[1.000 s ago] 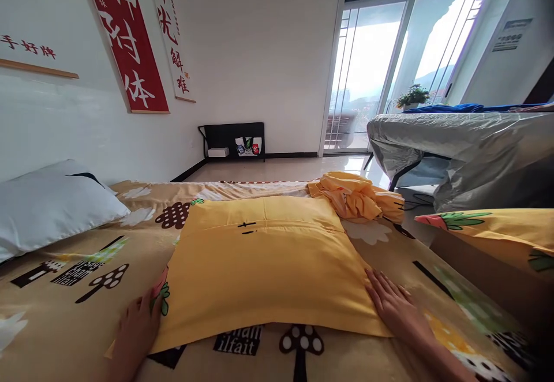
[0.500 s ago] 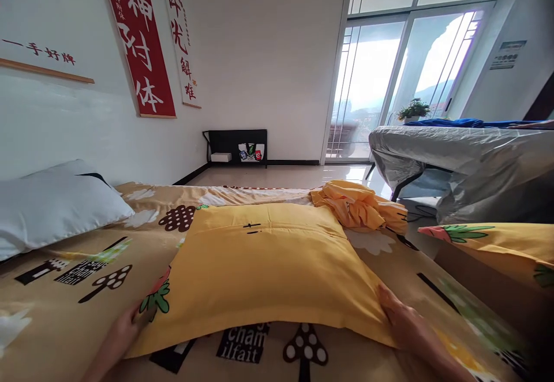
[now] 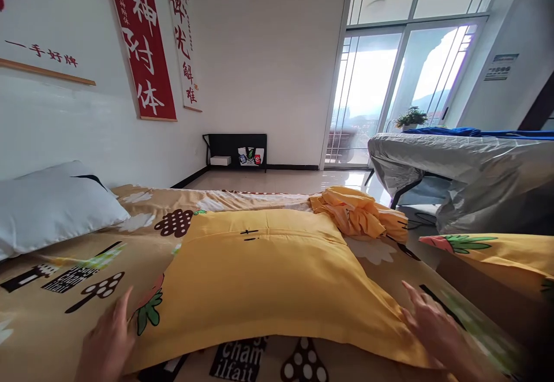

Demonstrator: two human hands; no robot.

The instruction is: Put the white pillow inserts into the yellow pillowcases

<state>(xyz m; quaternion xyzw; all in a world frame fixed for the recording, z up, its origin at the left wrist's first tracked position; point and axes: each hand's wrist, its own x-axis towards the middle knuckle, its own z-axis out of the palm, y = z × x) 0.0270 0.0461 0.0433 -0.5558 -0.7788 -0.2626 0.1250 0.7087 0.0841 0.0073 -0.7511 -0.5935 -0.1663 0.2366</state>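
Observation:
A plump pillow in a yellow pillowcase (image 3: 268, 278) lies flat on the bed, a red-and-green plant print showing at its left edge. Beside that left edge is my left hand (image 3: 108, 336), fingers raised and apart, holding nothing. My right hand (image 3: 437, 333) is at the pillow's near right corner with its fingers spread; whether its lower side touches the cloth I cannot tell. Behind the pillow on the right sits a crumpled yellow cloth (image 3: 359, 212).
The bed has a tan printed sheet (image 3: 97, 313). A white pillow (image 3: 52, 209) rests at the left. More yellow printed fabric (image 3: 506, 249) is at the right edge. Behind it stands a table under a grey plastic cover (image 3: 454, 151). A low black shelf (image 3: 238, 142) stands by the wall.
Both hands have let go of the pillow's near corners and opened. The right hand has moved slightly outward. The pillow now lies a little lower in view as the camera tilts up.

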